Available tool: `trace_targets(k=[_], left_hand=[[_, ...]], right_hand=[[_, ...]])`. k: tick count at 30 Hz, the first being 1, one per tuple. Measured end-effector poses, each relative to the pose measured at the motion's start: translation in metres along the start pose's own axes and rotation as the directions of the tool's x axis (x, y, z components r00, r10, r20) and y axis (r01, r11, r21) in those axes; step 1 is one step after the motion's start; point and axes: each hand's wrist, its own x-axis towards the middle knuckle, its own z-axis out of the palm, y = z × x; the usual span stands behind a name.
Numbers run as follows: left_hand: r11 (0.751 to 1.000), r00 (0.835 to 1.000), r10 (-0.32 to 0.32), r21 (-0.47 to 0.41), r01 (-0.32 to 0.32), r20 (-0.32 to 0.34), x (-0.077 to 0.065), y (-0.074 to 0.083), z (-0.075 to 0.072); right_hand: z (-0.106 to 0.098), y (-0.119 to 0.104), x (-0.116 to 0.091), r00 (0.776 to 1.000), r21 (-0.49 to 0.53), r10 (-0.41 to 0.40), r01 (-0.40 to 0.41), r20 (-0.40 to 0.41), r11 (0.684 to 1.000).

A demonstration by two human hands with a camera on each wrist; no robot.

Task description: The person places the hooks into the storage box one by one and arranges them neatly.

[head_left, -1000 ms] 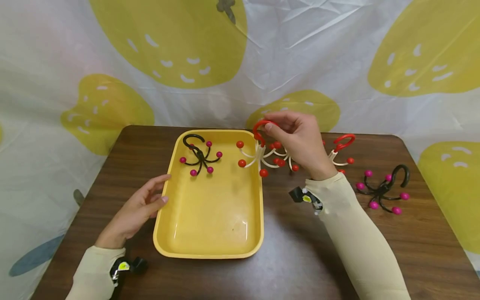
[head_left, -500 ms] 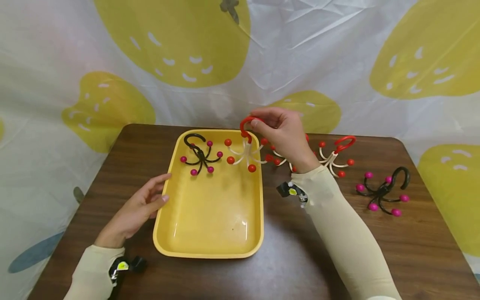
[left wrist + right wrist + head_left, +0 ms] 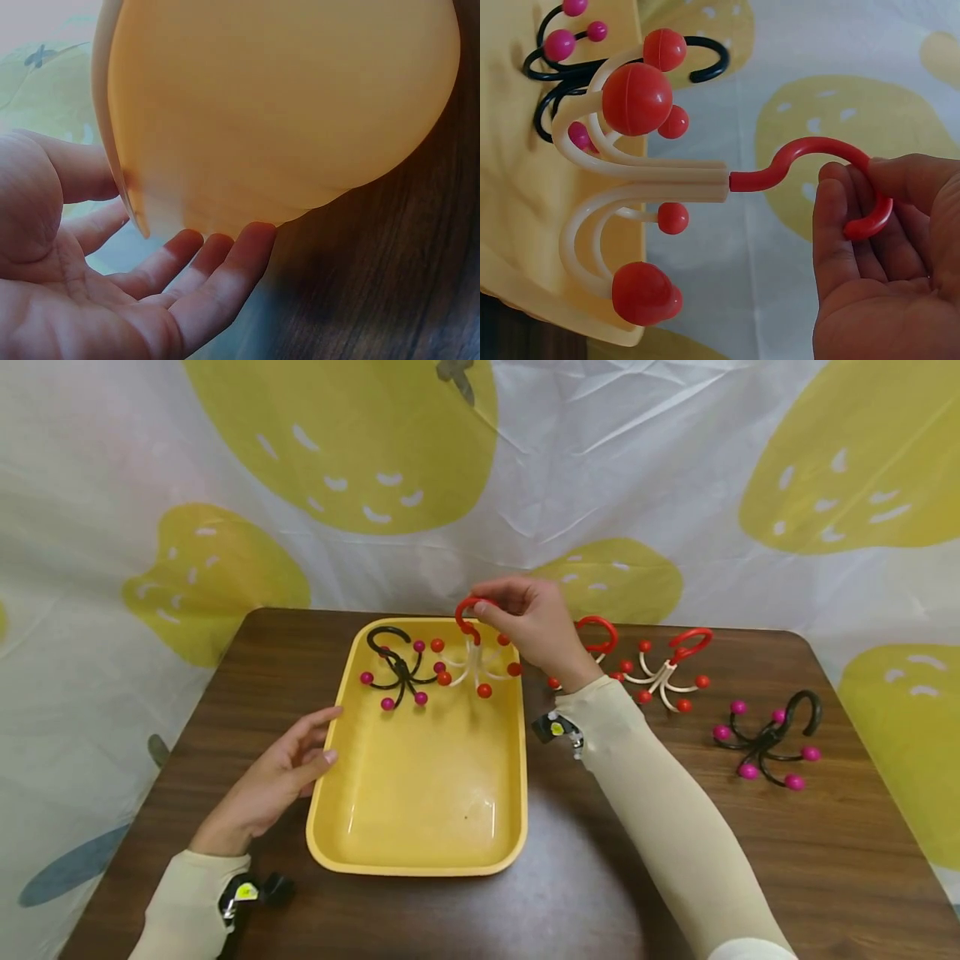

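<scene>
My right hand pinches the red hook of a cream hanger whose curved arms end in red balls. The hanger hangs upright over the back right of a yellow tray, its arms overlapping those of a black hanger with magenta balls that stands in the tray. At the tray's left side, my left hand touches the edge with fairly straight fingers. The left wrist view has its fingertips against the outer wall.
Right of the tray stand two more red-and-cream hangers. The nearer one is partly hidden by my right wrist; the other is in full view. Farther right lies another black hanger with magenta balls. A fruit-print curtain hangs behind the table.
My right hand has carried the red-and-cream hanger leftward, from above the tray's right rim to inside its outline beside the black one. The left hand and tray stay where they were.
</scene>
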Motion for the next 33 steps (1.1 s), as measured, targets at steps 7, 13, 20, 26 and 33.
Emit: trace_targets(k=[7,13,20,26,33], left_hand=[[1.000,1.000,-0.004,-0.005,0.004,-0.005,-0.001,-0.001,0.000],[1.000,1.000,0.012,0.000,-0.012,-0.002,-0.002,-0.001,-0.001],[1.000,1.000,0.013,0.001,-0.013,0.000,-0.001,-0.001,-0.002],[1.000,1.000,0.010,-0.002,-0.010,0.004,0.000,0.000,-0.003],[1.000,1.000,-0.015,0.007,0.015,0.000,-0.001,-0.002,-0.004]], right_hand=[[0.007,0.014,0.004,1.000,0.010,0.008,-0.009,0.026,1.000],[0.012,0.020,0.005,0.999,0.003,0.029,-0.029,0.020,1.000],[0.015,0.026,0.006,0.998,-0.026,0.057,-0.057,0.022,0.998],[0.016,0.033,0.004,0.995,-0.032,0.095,-0.093,0.041,0.995],[0.016,0.041,0.002,0.991,-0.054,0.122,-0.119,0.062,0.991]])
